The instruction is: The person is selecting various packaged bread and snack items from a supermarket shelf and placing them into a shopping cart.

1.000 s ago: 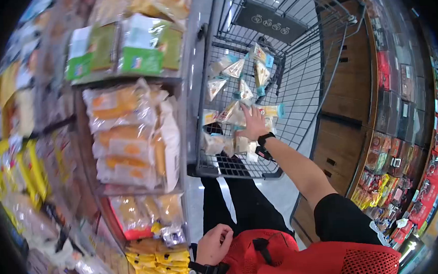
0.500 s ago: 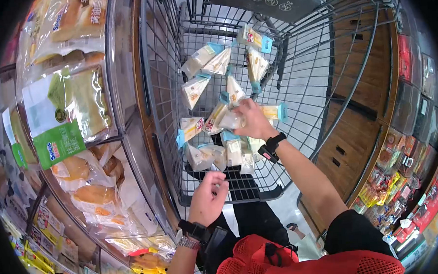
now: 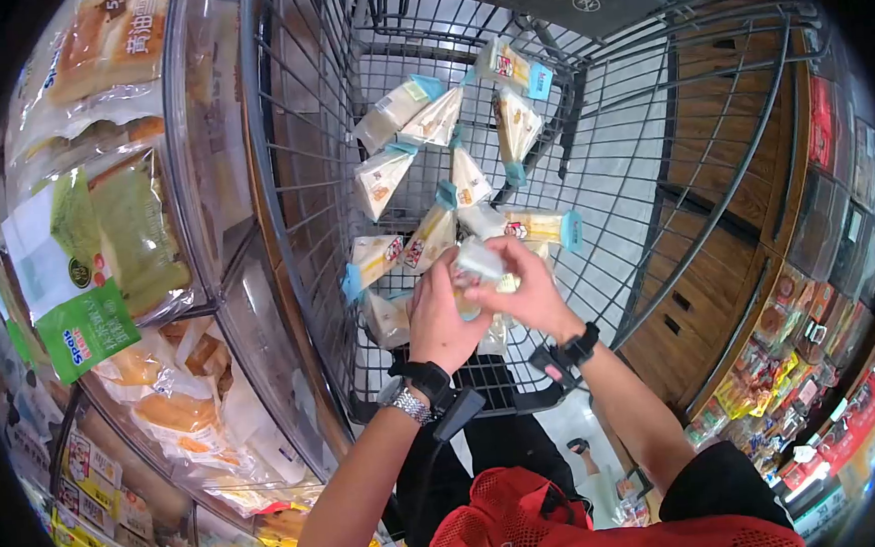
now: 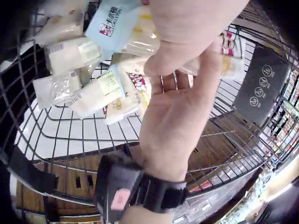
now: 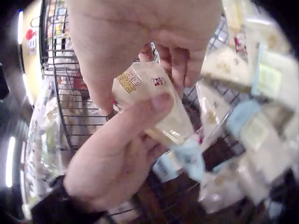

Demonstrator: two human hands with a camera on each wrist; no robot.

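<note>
In the head view, both hands meet over the near part of the wire cart (image 3: pixel 659 295), holding one clear-wrapped sandwich pack (image 3: pixel 480 260) between them. The left hand (image 3: pixel 446 323) grips from the left and the right hand (image 3: pixel 527 290) from the right. The right wrist view shows the pack (image 5: pixel 173 114) with a pale blue end, the left thumb lying across it, and the right hand (image 5: pixel 140 32) above. In the left wrist view, the right palm (image 4: pixel 168 121) faces up below the left hand (image 4: pixel 191 23). Several similar wedge packs (image 3: pixel 385 181) lie beneath.
A shelf of bagged bread (image 3: pixel 180 400) and a green-labelled pack (image 3: pixel 85 330) stands left of the cart. Wooden cabinets (image 3: pixel 724 296) and racks of packaged snacks (image 3: pixel 765 384) are on the right. A dark panel (image 3: pixel 561 0) hangs across the cart's far end.
The left hand has risen from near the body to join the right hand at the pack. The pack is lifted from the pile, and the view has shifted closer over the cart.
</note>
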